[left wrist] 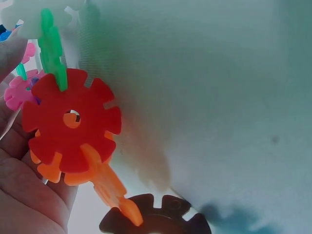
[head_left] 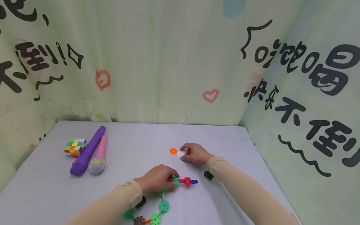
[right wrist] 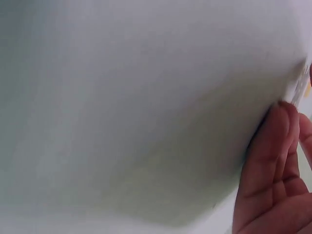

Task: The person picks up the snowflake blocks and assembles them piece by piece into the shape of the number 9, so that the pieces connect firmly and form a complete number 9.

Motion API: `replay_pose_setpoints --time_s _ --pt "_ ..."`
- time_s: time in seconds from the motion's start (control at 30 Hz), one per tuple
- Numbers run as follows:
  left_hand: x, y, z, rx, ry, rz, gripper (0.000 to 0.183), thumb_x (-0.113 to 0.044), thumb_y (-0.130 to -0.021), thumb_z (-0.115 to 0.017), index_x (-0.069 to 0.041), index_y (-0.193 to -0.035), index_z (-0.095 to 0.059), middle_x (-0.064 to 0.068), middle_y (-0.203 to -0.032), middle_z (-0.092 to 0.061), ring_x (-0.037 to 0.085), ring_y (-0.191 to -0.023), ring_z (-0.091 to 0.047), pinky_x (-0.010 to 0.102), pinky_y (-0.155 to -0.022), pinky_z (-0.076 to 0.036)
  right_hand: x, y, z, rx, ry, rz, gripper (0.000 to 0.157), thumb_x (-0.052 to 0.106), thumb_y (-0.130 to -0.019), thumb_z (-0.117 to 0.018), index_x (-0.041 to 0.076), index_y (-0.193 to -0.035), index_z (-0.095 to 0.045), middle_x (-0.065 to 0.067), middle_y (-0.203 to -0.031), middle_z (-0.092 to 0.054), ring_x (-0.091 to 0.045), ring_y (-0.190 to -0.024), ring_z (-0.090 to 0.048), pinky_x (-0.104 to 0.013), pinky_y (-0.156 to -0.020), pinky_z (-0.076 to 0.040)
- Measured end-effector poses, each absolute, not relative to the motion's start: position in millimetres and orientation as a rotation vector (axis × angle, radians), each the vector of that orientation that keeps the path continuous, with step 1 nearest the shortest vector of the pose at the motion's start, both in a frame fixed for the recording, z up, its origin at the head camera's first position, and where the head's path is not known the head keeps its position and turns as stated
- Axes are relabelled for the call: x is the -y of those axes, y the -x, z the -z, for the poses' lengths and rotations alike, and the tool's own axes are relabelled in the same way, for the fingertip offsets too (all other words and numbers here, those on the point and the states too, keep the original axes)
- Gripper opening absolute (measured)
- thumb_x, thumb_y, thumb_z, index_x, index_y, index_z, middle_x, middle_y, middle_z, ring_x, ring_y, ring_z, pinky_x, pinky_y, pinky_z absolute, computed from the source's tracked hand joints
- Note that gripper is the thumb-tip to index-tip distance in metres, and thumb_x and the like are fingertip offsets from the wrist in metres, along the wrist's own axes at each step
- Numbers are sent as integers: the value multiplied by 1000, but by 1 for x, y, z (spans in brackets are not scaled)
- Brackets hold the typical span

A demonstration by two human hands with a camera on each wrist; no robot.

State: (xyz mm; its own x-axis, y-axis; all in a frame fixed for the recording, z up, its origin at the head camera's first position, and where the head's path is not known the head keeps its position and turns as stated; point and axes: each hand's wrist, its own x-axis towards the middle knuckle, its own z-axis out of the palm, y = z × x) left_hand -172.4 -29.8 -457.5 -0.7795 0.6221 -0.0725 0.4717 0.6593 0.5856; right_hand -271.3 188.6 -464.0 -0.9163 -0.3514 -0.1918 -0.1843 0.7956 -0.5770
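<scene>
My left hand (head_left: 158,178) pinches a chain of interlocking snowflake discs (head_left: 164,206) near one end. Beyond its fingertips the chain runs on in red, pink and blue discs; the rest curves down through green, brown and orange ones. In the left wrist view, a red disc (left wrist: 92,122) joined to orange ones hangs beside the palm. Farther back, my right hand (head_left: 197,153) has thumb and fingers on a white snowflake disc (head_left: 180,153). Just left of that lies an orange disc (head_left: 173,151). The right wrist view shows only a thin edge of the white disc (right wrist: 301,87) by the fingertips.
On the left of the white table (head_left: 225,137) lie a puzzle cube (head_left: 75,147), a purple toy microphone (head_left: 87,152) and a pink one (head_left: 99,153). A printed curtain (head_left: 168,62) hangs behind the table and along its sides.
</scene>
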Motion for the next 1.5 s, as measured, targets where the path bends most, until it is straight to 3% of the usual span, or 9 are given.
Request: replay_pose_setpoints --time_s 0.43,0.7,0.83,0.97,1.13,1.5 --pt "32 177 460 -2582 -909 -867 30 -21 -82 -84 -15 -110 -75 -13 -80 -58 7 -75 -52 24 -72 -48 -182 275 465 -2714 320 813 27 21 -85 -81 15 -105 -64 -3 -85 -58 -20 -80 -53 -31 -71 -47" --pt "34 181 456 -2498 -880 -938 27 -4 -85 -68 -10 -111 -74 -8 -80 -60 9 -72 -53 23 -67 -47 -183 276 466 -2700 329 851 26 20 -85 -81 14 -105 -65 -3 -86 -58 -21 -81 -53 -31 -73 -48" --pt "34 182 449 -2412 -805 -996 30 -8 -94 -51 -8 -114 -73 -2 -90 -65 12 -76 -53 29 -71 -46 -185 277 465 -2709 342 844 26 20 -86 -80 13 -105 -65 -2 -85 -58 -20 -81 -53 -31 -72 -47" --pt "36 183 446 -2383 -760 -1014 40 -12 -96 -39 -10 -115 -74 -3 -101 -67 14 -89 -55 36 -84 -47 -186 278 466 -2705 340 859 25 20 -86 -80 13 -105 -65 -3 -84 -58 -20 -80 -53 -31 -72 -47" --pt "37 183 447 -2389 -766 -1007 43 -16 -97 -36 -11 -114 -74 -5 -115 -68 16 -107 -57 43 -101 -43 -187 278 469 -2702 331 859 26 19 -85 -81 13 -105 -65 -3 -84 -57 -20 -79 -52 -30 -71 -46" --pt "38 180 445 -2357 -734 -1051 44 -21 -101 -34 -11 -113 -74 -3 -114 -68 17 -109 -58 44 -103 -42 -185 275 469 -2690 313 874 25 19 -86 -81 13 -104 -65 -3 -84 -57 -20 -79 -52 -31 -70 -45"
